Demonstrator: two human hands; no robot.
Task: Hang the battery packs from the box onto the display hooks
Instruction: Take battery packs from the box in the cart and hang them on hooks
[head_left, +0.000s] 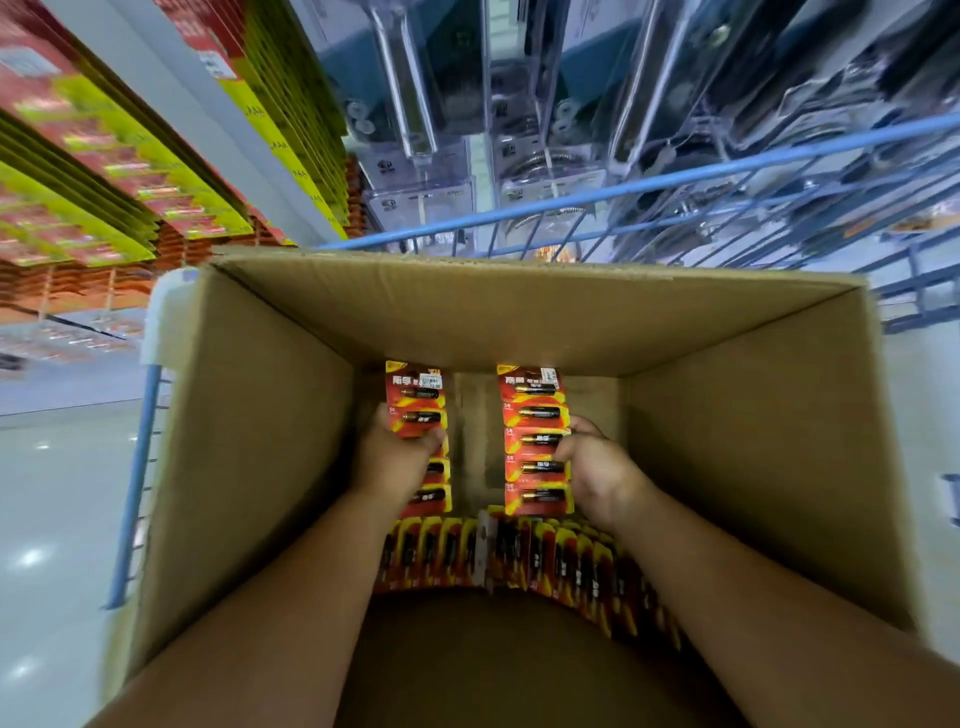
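A deep cardboard box (260, 441) sits in a blue wire cart. Both my arms reach down into it. My left hand (395, 457) grips a red and yellow battery pack strip (418, 400) around its middle. My right hand (597, 467) grips a second battery pack strip (535, 441) by its right edge. Each strip shows a column of black batteries. Below the hands, a row of several more battery packs (519, 556) stands on edge across the box floor.
The blue cart rail (649, 182) runs behind the box. Red and yellow-green packs (104, 171) hang on the display at upper left, and clear-packaged goods (519, 130) hang at upper centre and right. Pale shiny floor (52, 519) lies to the left.
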